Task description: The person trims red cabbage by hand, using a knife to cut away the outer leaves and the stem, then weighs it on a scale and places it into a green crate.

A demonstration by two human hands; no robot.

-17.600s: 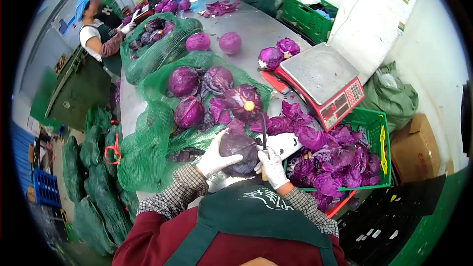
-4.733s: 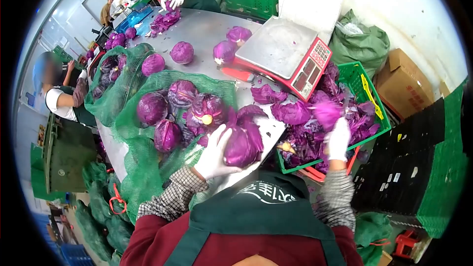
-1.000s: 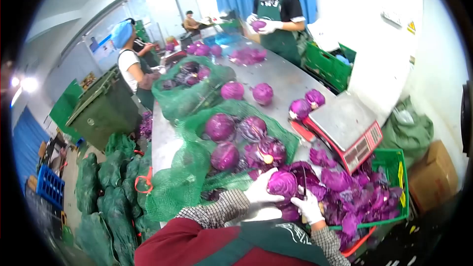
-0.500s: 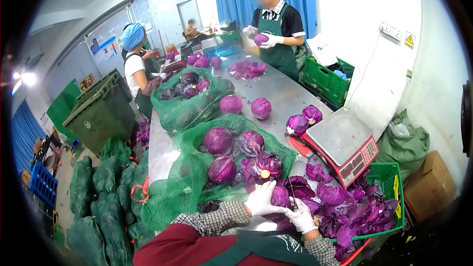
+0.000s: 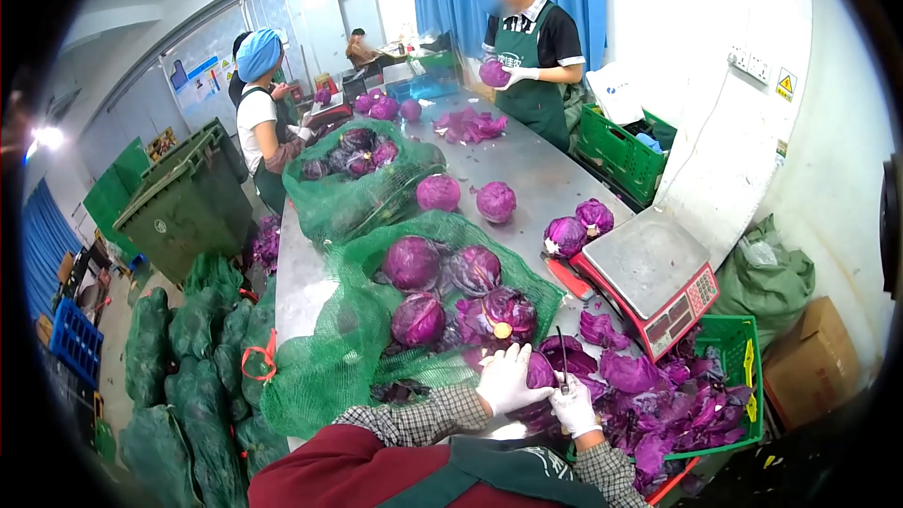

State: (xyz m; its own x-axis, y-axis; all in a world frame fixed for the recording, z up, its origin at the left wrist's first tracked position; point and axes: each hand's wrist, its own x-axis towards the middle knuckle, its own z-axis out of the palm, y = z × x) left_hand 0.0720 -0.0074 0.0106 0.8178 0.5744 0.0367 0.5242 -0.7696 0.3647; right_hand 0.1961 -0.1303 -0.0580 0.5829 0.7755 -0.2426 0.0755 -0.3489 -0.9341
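My gloved left hand (image 5: 513, 380) is wrapped over the left side of a red cabbage (image 5: 540, 373) at the near edge of the table. In my gloved right hand (image 5: 574, 408) is a knife (image 5: 562, 350), its narrow dark blade pointing upward just right of that cabbage. Beyond my left hand, several whole red cabbages (image 5: 417, 319) rest on an open green mesh bag (image 5: 329, 348). One cabbage with a pale cut stem (image 5: 502, 330) lies nearest to my fingers. Loose purple leaves (image 5: 628, 372) are heaped to the right of my right hand.
A red-framed scale (image 5: 647, 268) stands at the table's right edge, above a green crate (image 5: 738, 329) full of leaves. An orange-red object (image 5: 569, 277) lies beside it. Across the steel table (image 5: 527, 245), a co-worker (image 5: 531, 66) holds a cabbage. Filled mesh bags (image 5: 193, 404) lie on the left floor.
The knife has tilted more upright, and my right hand has turned with it beside the cabbage. My left hand keeps its hold. The camera view has shifted slightly.
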